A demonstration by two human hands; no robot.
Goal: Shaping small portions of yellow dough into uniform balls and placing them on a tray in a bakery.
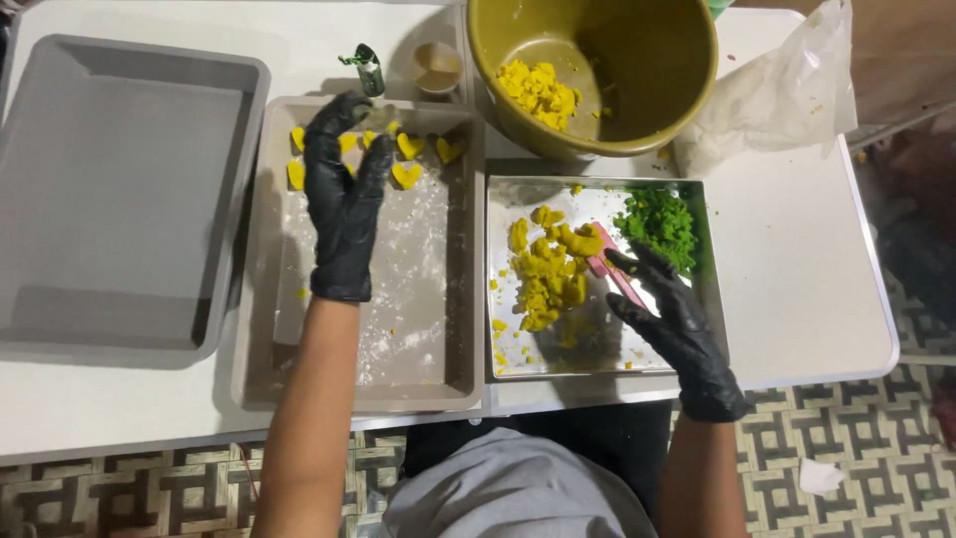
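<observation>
My left hand point(344, 199), in a black glove, reaches over a floured grey tray point(453, 299) toward a row of yellow heart-shaped dough pieces point(406, 174) at its far end; its fingertips touch something small there that I cannot make out. My right hand point(667, 309), also gloved, holds a pink scraper point(609, 267) against a heap of crumbled yellow dough point(550, 274) on a shiny square metal tray point(597, 349). Green dough crumbs point(659, 224) lie in that tray's far right corner.
An olive-green bowl point(647, 90) with yellow dough point(538, 92) stands behind the metal tray. A large empty grey tray point(110, 189) lies at the left. A small cup point(436, 68), a small green object point(366, 68) and a crumpled plastic bag point(787, 95) sit at the back.
</observation>
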